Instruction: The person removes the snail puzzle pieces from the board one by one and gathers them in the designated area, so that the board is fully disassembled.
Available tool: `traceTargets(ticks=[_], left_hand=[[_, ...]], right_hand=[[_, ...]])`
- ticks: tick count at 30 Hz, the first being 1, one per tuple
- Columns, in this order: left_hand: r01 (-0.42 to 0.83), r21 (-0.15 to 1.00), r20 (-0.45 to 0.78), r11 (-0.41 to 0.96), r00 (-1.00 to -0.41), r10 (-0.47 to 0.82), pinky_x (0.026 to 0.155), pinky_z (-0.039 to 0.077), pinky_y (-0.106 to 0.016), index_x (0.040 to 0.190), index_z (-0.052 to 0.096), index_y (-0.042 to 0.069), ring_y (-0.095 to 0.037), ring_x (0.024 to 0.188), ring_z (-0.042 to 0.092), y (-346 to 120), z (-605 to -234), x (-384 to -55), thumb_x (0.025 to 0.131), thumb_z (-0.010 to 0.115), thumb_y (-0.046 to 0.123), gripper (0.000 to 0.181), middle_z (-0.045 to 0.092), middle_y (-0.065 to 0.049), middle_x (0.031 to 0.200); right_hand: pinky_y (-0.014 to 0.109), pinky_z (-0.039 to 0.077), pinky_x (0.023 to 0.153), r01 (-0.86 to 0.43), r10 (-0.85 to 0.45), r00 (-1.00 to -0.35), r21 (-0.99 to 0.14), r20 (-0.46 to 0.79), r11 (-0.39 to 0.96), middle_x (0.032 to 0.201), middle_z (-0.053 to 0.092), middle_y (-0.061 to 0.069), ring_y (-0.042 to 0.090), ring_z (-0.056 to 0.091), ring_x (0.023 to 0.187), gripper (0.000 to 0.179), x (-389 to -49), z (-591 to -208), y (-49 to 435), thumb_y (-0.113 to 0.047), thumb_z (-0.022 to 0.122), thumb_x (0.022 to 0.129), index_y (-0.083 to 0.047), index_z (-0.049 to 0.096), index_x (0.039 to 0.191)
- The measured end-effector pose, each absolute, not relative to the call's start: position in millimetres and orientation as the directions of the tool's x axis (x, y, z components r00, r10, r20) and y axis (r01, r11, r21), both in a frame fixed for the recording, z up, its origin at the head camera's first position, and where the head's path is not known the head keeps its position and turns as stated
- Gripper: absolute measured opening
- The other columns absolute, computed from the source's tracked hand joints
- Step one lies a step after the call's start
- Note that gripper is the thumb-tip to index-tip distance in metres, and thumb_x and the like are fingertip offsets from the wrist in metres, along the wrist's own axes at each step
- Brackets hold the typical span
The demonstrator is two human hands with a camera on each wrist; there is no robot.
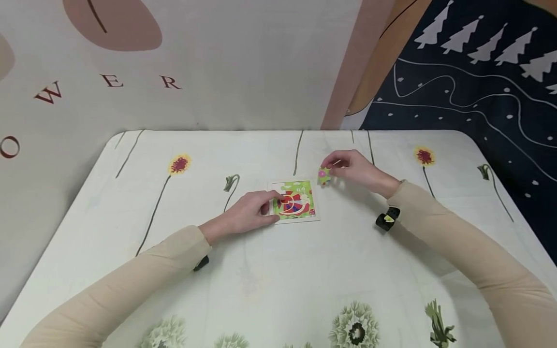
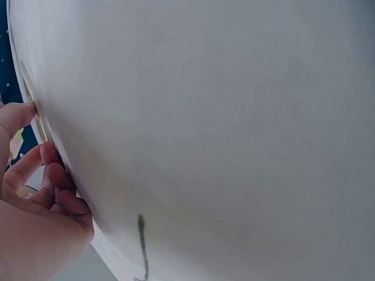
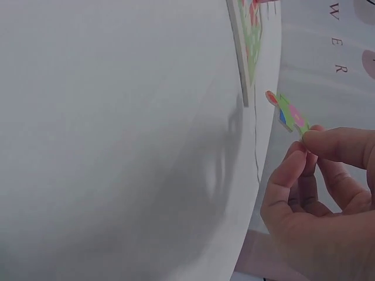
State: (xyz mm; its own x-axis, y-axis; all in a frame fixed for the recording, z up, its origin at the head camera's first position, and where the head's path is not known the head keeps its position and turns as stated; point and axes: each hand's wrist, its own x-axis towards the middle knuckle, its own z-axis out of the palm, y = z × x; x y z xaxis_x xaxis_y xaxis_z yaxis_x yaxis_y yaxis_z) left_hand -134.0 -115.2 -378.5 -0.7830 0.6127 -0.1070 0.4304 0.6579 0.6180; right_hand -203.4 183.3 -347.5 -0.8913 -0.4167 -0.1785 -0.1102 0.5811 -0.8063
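A small square jigsaw puzzle (image 1: 296, 186) with a green, red and blue picture lies in a pale tray on the table. My left hand (image 1: 250, 211) holds its left side. The index finger reaches onto the picture, the thumb is at the near left corner, and the other fingers are curled by the edge. Just beyond the puzzle's far right corner, my right hand (image 1: 353, 168) pinches a puzzle piece (image 1: 324, 176) between thumb and fingers. This green piece with pink, blue and red parts appears tilted above the table in the right wrist view.
A white cloth printed with flowers covers the table (image 1: 261, 270). Behind it hangs a pale curtain (image 1: 243, 72) with letters, and at the right a dark cloth (image 1: 478, 96) with white trees. A black wrist device (image 1: 387, 219) sits under the right sleeve.
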Motion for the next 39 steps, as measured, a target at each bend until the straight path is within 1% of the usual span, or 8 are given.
traceTargets(ticks=[8, 14, 22, 29, 35, 39], left_hand=[[0.431, 0.613, -0.109, 0.663, -0.784, 0.611, 0.069, 0.036, -0.025, 0.133, 0.059, 0.009, -0.011, 0.073, 0.046, -115.0, -378.7, -134.4, 0.089, 0.074, 0.02, 0.048, 0.053, 0.001, 0.077], [0.437, 0.61, -0.101, 0.66, -0.784, 0.613, 0.069, 0.036, -0.025, 0.133, 0.06, 0.01, -0.011, 0.072, 0.045, -115.1, -378.9, -134.3, 0.089, 0.074, 0.02, 0.047, 0.052, 0.002, 0.076], [0.435, 0.611, -0.109, 0.662, -0.782, 0.614, 0.069, 0.036, -0.025, 0.133, 0.059, 0.01, -0.011, 0.072, 0.046, -114.7, -378.9, -134.6, 0.089, 0.073, 0.021, 0.047, 0.052, 0.002, 0.077], [0.437, 0.613, -0.107, 0.658, -0.779, 0.617, 0.068, 0.036, -0.025, 0.134, 0.059, 0.009, -0.011, 0.073, 0.045, -115.3, -378.3, -134.9, 0.09, 0.073, 0.02, 0.048, 0.053, 0.001, 0.078], [0.44, 0.612, -0.108, 0.657, -0.777, 0.621, 0.068, 0.036, -0.025, 0.135, 0.058, 0.009, -0.011, 0.073, 0.046, -115.1, -378.2, -135.1, 0.09, 0.073, 0.02, 0.049, 0.053, 0.001, 0.078], [0.441, 0.613, -0.108, 0.656, -0.776, 0.622, 0.068, 0.036, -0.025, 0.135, 0.058, 0.009, -0.011, 0.073, 0.046, -115.1, -378.6, -135.1, 0.09, 0.073, 0.02, 0.049, 0.053, 0.001, 0.078]], right_hand=[[0.017, 0.044, 0.081, -0.1, -0.399, -0.898, -0.798, -0.184, 0.594, 0.12, 0.063, 0.02, 0.027, 0.057, 0.104, 0.025, -204.3, -347.9, 195.0, -0.002, 0.055, 0.096, 0.002, 0.065, 0.119], [0.018, 0.044, 0.083, -0.099, -0.389, -0.903, -0.792, -0.184, 0.603, 0.123, 0.062, 0.019, 0.026, 0.056, 0.107, 0.026, -205.4, -345.9, 201.3, -0.003, 0.055, 0.097, 0.001, 0.066, 0.12], [0.017, 0.044, 0.077, -0.069, -0.354, -0.915, -0.79, -0.193, 0.609, 0.123, 0.061, 0.019, 0.019, 0.055, 0.099, 0.028, -207.9, -343.7, 209.4, -0.005, 0.054, 0.097, 0.002, 0.064, 0.123], [0.019, 0.044, 0.078, -0.05, -0.325, -0.923, -0.775, -0.205, 0.63, 0.124, 0.06, 0.019, 0.022, 0.054, 0.101, 0.028, -212.6, -346.5, 213.3, -0.006, 0.054, 0.098, 0.0, 0.065, 0.123], [0.025, 0.047, 0.076, -0.05, -0.286, -0.942, -0.771, -0.175, 0.635, 0.12, 0.062, 0.018, 0.021, 0.058, 0.096, 0.026, -218.9, -352.1, 217.5, -0.005, 0.055, 0.096, 0.0, 0.067, 0.119], [0.022, 0.046, 0.075, -0.044, -0.281, -0.942, -0.762, -0.184, 0.647, 0.12, 0.061, 0.018, 0.022, 0.057, 0.097, 0.028, -223.3, -355.3, 218.1, -0.004, 0.054, 0.096, 0.001, 0.066, 0.121]])
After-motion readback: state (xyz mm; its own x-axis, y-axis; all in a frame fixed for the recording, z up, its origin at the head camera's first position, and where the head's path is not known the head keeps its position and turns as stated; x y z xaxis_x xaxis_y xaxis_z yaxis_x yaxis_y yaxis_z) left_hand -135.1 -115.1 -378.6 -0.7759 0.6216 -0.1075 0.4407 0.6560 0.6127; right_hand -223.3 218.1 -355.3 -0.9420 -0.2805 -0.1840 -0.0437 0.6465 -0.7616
